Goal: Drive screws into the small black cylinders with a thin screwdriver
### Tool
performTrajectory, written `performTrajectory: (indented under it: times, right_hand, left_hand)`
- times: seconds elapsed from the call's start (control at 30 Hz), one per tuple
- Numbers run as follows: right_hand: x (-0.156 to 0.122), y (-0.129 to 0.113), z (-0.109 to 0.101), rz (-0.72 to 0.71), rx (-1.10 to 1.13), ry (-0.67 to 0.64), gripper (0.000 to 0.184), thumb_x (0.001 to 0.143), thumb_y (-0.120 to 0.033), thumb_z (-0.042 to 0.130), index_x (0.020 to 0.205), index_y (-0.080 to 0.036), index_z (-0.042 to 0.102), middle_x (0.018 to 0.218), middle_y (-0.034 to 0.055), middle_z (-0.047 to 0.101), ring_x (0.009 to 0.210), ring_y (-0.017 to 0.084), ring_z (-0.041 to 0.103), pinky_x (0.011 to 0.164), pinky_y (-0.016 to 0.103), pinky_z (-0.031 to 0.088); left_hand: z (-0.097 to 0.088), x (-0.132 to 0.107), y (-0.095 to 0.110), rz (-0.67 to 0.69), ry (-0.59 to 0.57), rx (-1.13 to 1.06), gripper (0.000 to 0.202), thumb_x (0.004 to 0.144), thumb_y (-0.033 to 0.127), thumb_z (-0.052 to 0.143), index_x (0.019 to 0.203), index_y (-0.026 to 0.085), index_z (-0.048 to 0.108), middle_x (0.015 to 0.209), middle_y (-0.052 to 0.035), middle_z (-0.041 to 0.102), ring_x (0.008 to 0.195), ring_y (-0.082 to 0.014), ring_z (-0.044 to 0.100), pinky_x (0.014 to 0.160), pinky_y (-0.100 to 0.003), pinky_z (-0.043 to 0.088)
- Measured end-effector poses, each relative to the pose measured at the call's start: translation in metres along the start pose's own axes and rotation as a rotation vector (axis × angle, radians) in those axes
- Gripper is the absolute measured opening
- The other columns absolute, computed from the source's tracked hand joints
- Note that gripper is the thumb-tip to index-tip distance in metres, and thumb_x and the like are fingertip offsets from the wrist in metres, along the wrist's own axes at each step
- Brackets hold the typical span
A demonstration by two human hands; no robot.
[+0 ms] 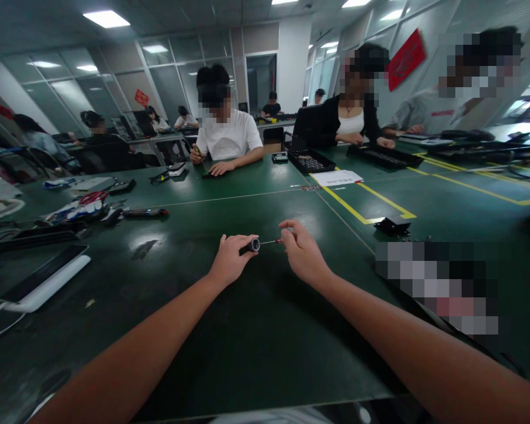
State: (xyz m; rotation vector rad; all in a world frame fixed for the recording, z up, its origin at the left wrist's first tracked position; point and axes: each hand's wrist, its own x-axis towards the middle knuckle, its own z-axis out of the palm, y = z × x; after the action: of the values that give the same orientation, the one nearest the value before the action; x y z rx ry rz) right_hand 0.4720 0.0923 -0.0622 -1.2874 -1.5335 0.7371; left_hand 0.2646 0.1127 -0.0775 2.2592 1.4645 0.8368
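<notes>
Above the green tabletop, my left hand (229, 259) pinches a small black cylindrical part (255, 244) between thumb and fingers. Its round end, with a pale ring, faces me; I cannot tell its exact kind. My right hand (304, 252) is closed on a thin screwdriver (268, 242), with a bit of red showing at the fingers and the rest of the handle hidden. The metal shaft points left toward the cylindrical part. Whether the tip touches it or sits in it is too small to tell.
A power bank-like white and black device (53, 280) with a cable lies left. Behind it are tools, red-handled pliers (93, 197) and a dark screwdriver-like tool (145, 212). A black bracket (393, 226) lies right. Across the table, a person (227, 132) works near black trays (311, 160).
</notes>
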Motion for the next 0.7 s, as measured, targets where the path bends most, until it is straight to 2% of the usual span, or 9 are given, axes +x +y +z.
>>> performTrajectory:
  times: [0.1, 0.27, 0.33, 0.4, 0.5, 0.57, 0.7]
  right_hand:
    - [0.001, 0.003, 0.002, -0.001, 0.106, 0.037, 0.023, 0.092, -0.039, 0.051, 0.108, -0.023, 0.053, 0.082, 0.0012, 0.064, 0.072, 0.019, 0.06, 0.07, 0.034, 0.047]
    - [0.006, 0.004, 0.005, 0.011, 0.293, 0.093, 0.026, 0.089, -0.046, 0.06, 0.091, -0.02, 0.061, 0.079, 0.0028, 0.065, 0.074, 0.017, 0.061, 0.073, 0.034, 0.05]
    - [0.01, 0.006, 0.004, 0.098, 0.415, 0.106, 0.029, 0.088, -0.048, 0.061, 0.088, -0.02, 0.063, 0.077, 0.0021, 0.065, 0.071, 0.017, 0.061, 0.071, 0.034, 0.051]
    - [0.014, 0.009, 0.003, 0.265, 0.576, 0.103, 0.028, 0.086, -0.048, 0.063, 0.083, -0.02, 0.062, 0.07, -0.0003, 0.061, 0.062, 0.015, 0.057, 0.065, 0.032, 0.052]
    - [0.019, 0.014, 0.0, 0.458, 0.692, 0.103, 0.024, 0.086, -0.04, 0.065, 0.073, -0.021, 0.057, 0.058, -0.0041, 0.05, 0.05, 0.011, 0.045, 0.057, 0.03, 0.049]
    - [0.02, 0.015, -0.001, 0.464, 0.697, 0.136, 0.023, 0.085, -0.038, 0.066, 0.072, -0.021, 0.057, 0.058, -0.0043, 0.05, 0.049, 0.011, 0.044, 0.055, 0.029, 0.048]
    - [0.016, 0.016, 0.003, 0.346, 0.657, 0.133, 0.025, 0.082, -0.045, 0.069, 0.079, -0.022, 0.06, 0.066, -0.0025, 0.057, 0.057, 0.013, 0.052, 0.061, 0.03, 0.051]
  left_hand:
    - [0.0, 0.0, -0.001, -0.003, 0.031, -0.002, 0.038, 0.091, 0.024, 0.066, 0.128, 0.03, 0.066, 0.129, -0.0066, 0.067, 0.124, -0.0297, 0.056, 0.118, -0.063, 0.02]
    - [0.001, -0.001, -0.001, 0.015, 0.05, 0.004, 0.037, 0.092, 0.025, 0.066, 0.129, 0.029, 0.065, 0.128, -0.0065, 0.067, 0.123, -0.029, 0.057, 0.118, -0.063, 0.021]
    - [0.0, -0.002, 0.0, 0.052, 0.04, 0.019, 0.037, 0.093, 0.026, 0.066, 0.129, 0.03, 0.064, 0.128, -0.0057, 0.067, 0.123, -0.0279, 0.057, 0.119, -0.064, 0.02]
    - [-0.002, -0.002, 0.0, 0.121, 0.025, 0.065, 0.036, 0.094, 0.025, 0.064, 0.13, 0.032, 0.064, 0.126, -0.0043, 0.067, 0.122, -0.0261, 0.057, 0.12, -0.064, 0.016]
    - [-0.006, -0.003, 0.001, 0.175, 0.014, 0.133, 0.035, 0.096, 0.023, 0.061, 0.129, 0.033, 0.064, 0.122, -0.003, 0.068, 0.119, -0.0243, 0.058, 0.121, -0.065, 0.015]
    - [-0.007, -0.003, 0.002, 0.159, 0.006, 0.138, 0.035, 0.096, 0.023, 0.061, 0.13, 0.032, 0.064, 0.122, -0.0031, 0.068, 0.12, -0.0245, 0.058, 0.121, -0.065, 0.017]
    - [-0.007, -0.004, 0.004, 0.111, -0.023, 0.099, 0.037, 0.095, 0.024, 0.063, 0.132, 0.031, 0.062, 0.127, -0.0038, 0.067, 0.124, -0.0257, 0.056, 0.121, -0.067, 0.016]
